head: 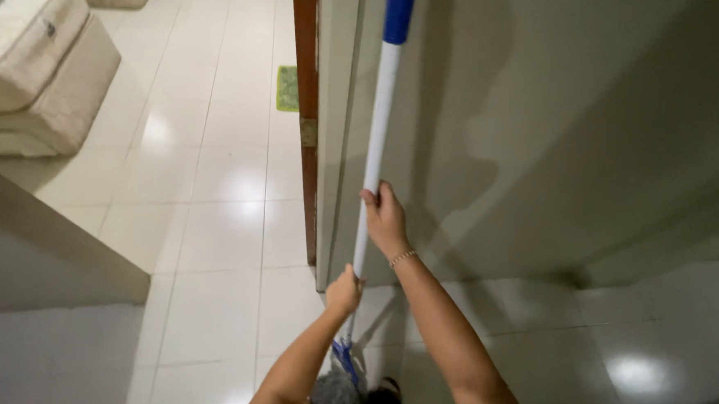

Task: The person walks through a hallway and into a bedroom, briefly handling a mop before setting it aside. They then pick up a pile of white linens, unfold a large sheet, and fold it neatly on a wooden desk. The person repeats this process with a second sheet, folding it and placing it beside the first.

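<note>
A mop with a long white handle (378,121) and a blue upper section stands nearly upright along the grey-green wall. Its grey stringy head (335,393) rests on the tiled floor by a blue clamp, close to my feet. My right hand (385,217) grips the handle about midway, with a thin bracelet on the wrist. My left hand (343,290) grips the handle lower down, just above the mop head. Both arms reach forward from the bottom of the view.
A brown wooden door frame (306,101) runs beside the wall edge (334,143). Beige cushioned seats (39,62) stand at the far left. A small green mat (287,87) lies on the glossy white tile floor (211,219). A low pale wall (54,235) projects at left.
</note>
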